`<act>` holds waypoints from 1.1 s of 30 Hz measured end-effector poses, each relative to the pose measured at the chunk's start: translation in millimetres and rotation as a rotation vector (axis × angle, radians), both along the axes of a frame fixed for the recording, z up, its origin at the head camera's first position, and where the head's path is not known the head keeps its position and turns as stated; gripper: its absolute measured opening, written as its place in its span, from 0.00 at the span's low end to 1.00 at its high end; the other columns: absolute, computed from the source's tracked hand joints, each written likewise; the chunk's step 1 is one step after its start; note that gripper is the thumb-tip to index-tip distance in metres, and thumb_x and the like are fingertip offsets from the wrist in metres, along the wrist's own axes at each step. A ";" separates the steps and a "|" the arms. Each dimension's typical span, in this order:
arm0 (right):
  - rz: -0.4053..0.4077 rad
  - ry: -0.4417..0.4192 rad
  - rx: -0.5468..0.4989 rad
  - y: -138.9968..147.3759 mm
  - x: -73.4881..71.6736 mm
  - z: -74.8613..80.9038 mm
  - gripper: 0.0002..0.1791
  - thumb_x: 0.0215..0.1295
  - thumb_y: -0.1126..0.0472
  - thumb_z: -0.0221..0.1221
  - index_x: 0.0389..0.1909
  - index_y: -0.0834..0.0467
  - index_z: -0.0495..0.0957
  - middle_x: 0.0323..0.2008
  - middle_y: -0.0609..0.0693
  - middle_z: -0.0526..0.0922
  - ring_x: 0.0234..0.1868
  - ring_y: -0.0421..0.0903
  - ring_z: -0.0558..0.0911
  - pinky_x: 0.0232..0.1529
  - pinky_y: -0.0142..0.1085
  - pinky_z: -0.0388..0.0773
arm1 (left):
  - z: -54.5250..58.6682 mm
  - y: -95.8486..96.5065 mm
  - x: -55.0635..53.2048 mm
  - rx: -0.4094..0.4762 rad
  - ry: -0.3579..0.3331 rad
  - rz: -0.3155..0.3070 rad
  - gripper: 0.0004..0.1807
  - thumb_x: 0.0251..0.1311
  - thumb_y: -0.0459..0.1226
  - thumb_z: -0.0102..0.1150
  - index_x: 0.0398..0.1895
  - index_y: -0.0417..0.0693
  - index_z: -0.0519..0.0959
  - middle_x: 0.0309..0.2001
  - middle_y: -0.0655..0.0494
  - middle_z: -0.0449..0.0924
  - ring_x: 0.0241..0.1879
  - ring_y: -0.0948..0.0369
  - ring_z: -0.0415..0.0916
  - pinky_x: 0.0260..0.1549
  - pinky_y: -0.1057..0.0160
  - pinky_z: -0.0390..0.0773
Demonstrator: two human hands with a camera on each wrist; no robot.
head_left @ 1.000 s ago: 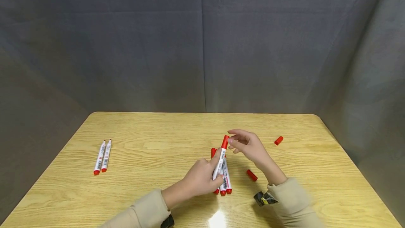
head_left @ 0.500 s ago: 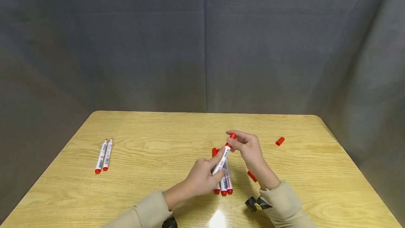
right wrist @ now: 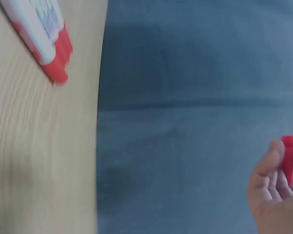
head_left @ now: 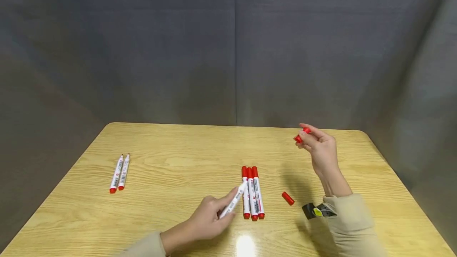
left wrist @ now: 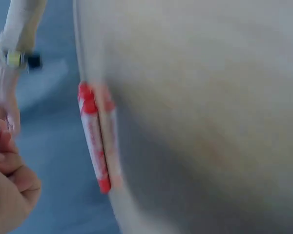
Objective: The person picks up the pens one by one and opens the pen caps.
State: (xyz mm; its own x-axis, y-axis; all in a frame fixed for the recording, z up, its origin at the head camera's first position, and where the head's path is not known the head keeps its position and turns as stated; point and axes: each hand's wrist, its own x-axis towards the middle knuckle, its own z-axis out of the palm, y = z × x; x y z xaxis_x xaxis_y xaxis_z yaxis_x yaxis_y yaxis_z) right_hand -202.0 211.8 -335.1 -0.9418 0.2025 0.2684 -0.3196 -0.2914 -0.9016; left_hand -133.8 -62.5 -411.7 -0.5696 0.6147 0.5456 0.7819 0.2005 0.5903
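Left fingers [head_left: 226,198] curled, low — right fingers [head_left: 315,131] pinching, well higher.

The markers [head_left: 252,193] and loose caps [head_left: 288,198] look smooth plastic, the tabletop [head_left: 171,165] glossy wood grain, the curtain [head_left: 160,58] matt cloth.

Glare [head_left: 245,246] spots the table [head_left: 178,165]; the left wrist view is blurred.

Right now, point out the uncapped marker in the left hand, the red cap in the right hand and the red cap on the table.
Uncapped marker [head_left: 233,201]: head view, on the white barrel.
Held red cap [right wrist: 289,157]: right wrist view, on its side.
Loose red cap [head_left: 288,198]: head view, middle of its side.
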 end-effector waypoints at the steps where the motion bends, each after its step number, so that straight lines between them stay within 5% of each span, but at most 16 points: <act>1: 0.018 -0.007 0.078 4.3 1.9 1.2 0.11 0.60 0.72 0.55 0.37 0.56 0.81 0.23 0.47 0.81 0.23 0.39 0.80 0.26 0.27 0.76 | -2.1 -3.2 -1.0 0.007 0.015 0.033 0.29 0.48 0.26 0.57 0.57 0.25 0.66 0.10 0.63 0.64 0.11 0.81 0.49 0.05 0.82 0.55; 6: 0.089 -0.027 0.320 2.7 8.9 3.9 0.12 0.60 0.66 0.58 0.44 0.57 0.73 0.24 0.44 0.82 0.22 0.39 0.80 0.27 0.29 0.77 | 1.8 -12.0 -11.4 0.012 -0.018 0.087 0.29 0.53 0.28 0.57 0.60 0.29 0.65 0.10 0.64 0.64 0.09 0.80 0.50 0.04 0.80 0.56; 15: 0.148 -0.028 0.357 -2.3 15.2 -5.0 0.19 0.57 0.65 0.61 0.49 0.64 0.72 0.27 0.49 0.83 0.23 0.44 0.81 0.28 0.34 0.79 | 9.9 -39.6 -26.8 0.026 -0.069 0.316 0.28 0.56 0.29 0.56 0.62 0.35 0.65 0.07 0.69 0.58 0.08 0.79 0.48 0.04 0.77 0.53; 22: 0.192 -0.090 0.430 -2.4 19.1 -5.7 0.27 0.53 0.70 0.63 0.56 0.66 0.68 0.31 0.48 0.83 0.29 0.43 0.83 0.34 0.35 0.79 | 9.2 -68.9 -37.9 0.052 -0.126 0.420 0.27 0.59 0.30 0.54 0.62 0.33 0.64 0.07 0.69 0.60 0.06 0.77 0.52 0.03 0.75 0.54; 33: 0.175 -0.120 0.528 -4.0 23.8 -3.3 0.31 0.50 0.73 0.63 0.57 0.68 0.66 0.31 0.48 0.82 0.30 0.43 0.82 0.35 0.33 0.78 | -5.7 -125.8 -66.1 -0.124 -0.084 0.661 0.27 0.59 0.32 0.54 0.61 0.31 0.64 0.05 0.68 0.55 0.06 0.75 0.46 0.05 0.74 0.49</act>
State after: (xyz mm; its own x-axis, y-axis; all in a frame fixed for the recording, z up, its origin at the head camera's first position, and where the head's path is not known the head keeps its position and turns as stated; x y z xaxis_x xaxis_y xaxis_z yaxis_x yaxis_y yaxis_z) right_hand -178.3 207.7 -338.4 -0.9794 -0.0924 0.1797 -0.1934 0.1696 -0.9664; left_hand -199.9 -188.3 -417.4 -0.8848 0.1773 0.4309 0.4238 0.6907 0.5860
